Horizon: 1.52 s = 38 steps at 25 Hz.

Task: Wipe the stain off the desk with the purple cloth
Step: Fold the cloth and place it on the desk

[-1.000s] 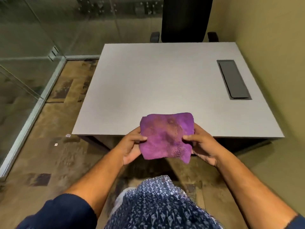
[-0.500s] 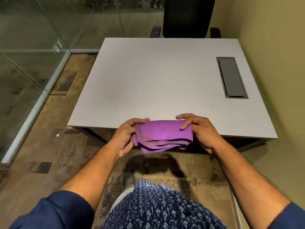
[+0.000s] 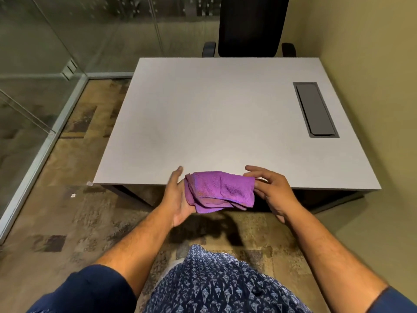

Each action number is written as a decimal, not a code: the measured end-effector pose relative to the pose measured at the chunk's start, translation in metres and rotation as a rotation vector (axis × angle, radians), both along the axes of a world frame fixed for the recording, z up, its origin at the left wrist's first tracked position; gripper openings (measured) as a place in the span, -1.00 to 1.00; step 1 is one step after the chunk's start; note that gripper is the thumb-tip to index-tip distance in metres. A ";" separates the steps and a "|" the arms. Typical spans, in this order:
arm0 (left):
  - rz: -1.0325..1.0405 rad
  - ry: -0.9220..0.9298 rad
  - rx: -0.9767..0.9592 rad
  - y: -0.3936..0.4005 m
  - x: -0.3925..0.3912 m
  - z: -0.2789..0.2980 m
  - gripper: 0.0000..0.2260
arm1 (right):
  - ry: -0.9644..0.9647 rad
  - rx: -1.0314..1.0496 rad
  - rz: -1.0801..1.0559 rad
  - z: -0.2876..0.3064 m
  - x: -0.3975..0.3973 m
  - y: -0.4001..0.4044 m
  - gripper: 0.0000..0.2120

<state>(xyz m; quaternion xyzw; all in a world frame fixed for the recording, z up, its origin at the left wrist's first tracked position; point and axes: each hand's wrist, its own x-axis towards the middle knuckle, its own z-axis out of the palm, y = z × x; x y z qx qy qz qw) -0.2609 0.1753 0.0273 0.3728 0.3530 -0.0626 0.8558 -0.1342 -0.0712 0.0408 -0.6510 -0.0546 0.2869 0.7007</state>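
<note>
Prep | purple cloth [image 3: 222,190] folded into wiping pad, lower center | left hand [image 3: 178,199] flat, cradling | right hand [image 3: 272,192] pinching edge | desk [image 3: 225,109] wipe pending

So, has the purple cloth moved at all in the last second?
No, hardly. The purple cloth has been folded smaller, but it is still held across the near edge of the desk, slightly left of that edge's middle.

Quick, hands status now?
Left hand: open, flat under the folded purple microfibre cloth.
Right hand: pinching that cloth's right edge.
</note>
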 end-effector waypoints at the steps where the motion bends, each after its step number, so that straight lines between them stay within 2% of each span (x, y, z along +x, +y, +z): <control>1: -0.088 -0.001 0.120 0.005 0.002 0.000 -0.49 | 0.018 0.020 0.020 -0.001 -0.002 0.006 -0.66; 3: -0.235 -0.030 0.353 0.017 0.006 -0.002 -0.45 | 0.013 0.057 0.063 -0.001 -0.006 0.018 -0.55; 5: -0.322 -0.063 0.403 0.030 0.010 0.000 -0.41 | 0.028 0.091 0.129 0.000 -0.007 0.025 -0.59; 7: -0.447 -0.135 0.439 0.049 0.014 0.007 -0.37 | 0.161 0.184 0.191 0.004 -0.003 0.028 -0.83; 8: -0.519 -0.169 0.472 0.059 0.019 0.011 -0.35 | 0.264 0.258 0.213 0.006 -0.001 0.029 -0.85; 9: -0.588 -0.197 0.511 0.066 0.025 0.017 -0.34 | 0.364 0.302 0.243 0.009 0.001 0.030 -0.75; 11: -0.713 -0.269 0.571 0.076 0.043 0.028 -0.32 | 0.392 0.169 0.327 0.013 0.007 0.035 -0.60; 14: -0.780 -0.335 0.528 0.081 0.073 0.042 -0.28 | 0.170 -0.185 0.514 0.019 0.006 0.050 -0.53; 15: -0.775 -0.351 0.476 0.081 0.084 0.044 -0.27 | 0.125 -0.216 0.502 0.019 0.005 0.054 -0.56; 17: -0.675 -0.322 0.401 0.077 0.108 0.046 -0.28 | 0.107 -0.215 0.345 0.020 0.007 0.055 -0.62; 18: -0.574 -0.277 0.435 0.070 0.119 0.046 -0.31 | 0.112 -0.191 0.247 0.021 0.009 0.051 -0.61; 20: -0.365 -0.171 0.679 0.046 0.133 0.043 -0.40 | 0.120 -0.125 0.109 0.023 0.018 0.040 -0.58; 21: -0.293 -0.153 0.774 0.031 0.135 0.040 -0.44 | 0.128 -0.090 0.064 0.024 0.024 0.035 -0.57; 22: -0.271 -0.187 0.780 0.015 0.135 0.035 -0.49 | 0.135 -0.063 0.017 0.024 0.030 0.030 -0.56; 24: -0.404 -0.305 0.629 -0.019 0.144 0.029 -0.52 | 0.118 -0.047 -0.078 0.020 0.046 0.015 -0.50; 26: -0.638 -0.357 0.533 -0.045 0.163 0.024 -0.39 | 0.071 -0.063 -0.139 0.015 0.068 -0.004 -0.38; 28: -0.799 -0.344 0.574 -0.066 0.192 0.019 -0.25 | 0.019 -0.049 -0.137 0.011 0.097 -0.031 -0.20; 30: -0.863 -0.266 0.647 -0.083 0.221 0.018 -0.29 | -0.052 -0.076 -0.061 0.010 0.127 -0.056 -0.09; 33: -0.929 -0.213 0.827 -0.126 0.270 0.015 -0.55 | -0.218 -0.330 0.039 0.002 0.179 -0.102 -0.27; 35: -0.897 -0.180 0.936 -0.152 0.301 0.010 -0.57 | -0.322 -0.500 0.035 -0.008 0.211 -0.127 -0.46; 36: -0.863 -0.147 0.940 -0.163 0.314 0.006 -0.57 | -0.360 -0.558 0.035 -0.016 0.225 -0.137 -0.55; 38: -0.783 -0.118 0.812 -0.181 0.333 -0.004 -0.59 | -0.326 -0.552 0.038 -0.027 0.247 -0.149 -0.70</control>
